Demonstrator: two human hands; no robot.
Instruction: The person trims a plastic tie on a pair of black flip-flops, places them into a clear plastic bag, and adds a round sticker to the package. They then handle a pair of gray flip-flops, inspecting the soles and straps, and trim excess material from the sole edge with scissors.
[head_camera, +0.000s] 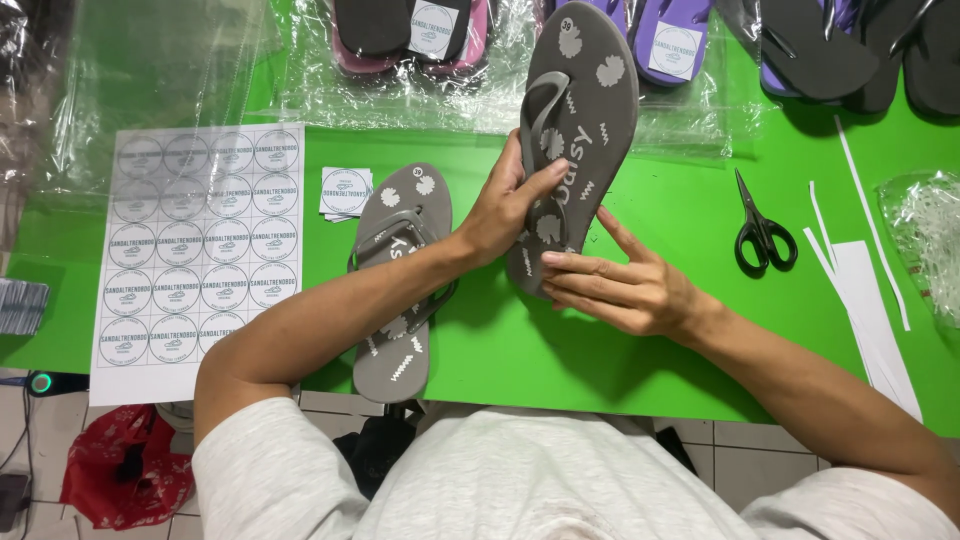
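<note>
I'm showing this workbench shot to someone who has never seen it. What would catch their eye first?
Probably the grey flip-flop with white shapes, held up at the centre of the bright green table by the left hand and the right hand. Its twin, the second grey flip-flop, lies flat at the near edge under the left forearm. Next come the sheet of round stickers on the left and the black scissors on the right.

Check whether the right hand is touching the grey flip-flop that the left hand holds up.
Touching. The head view shows the right hand with fingertips pressed on the raised grey flip-flop, while the left hand grips its edge.
</note>
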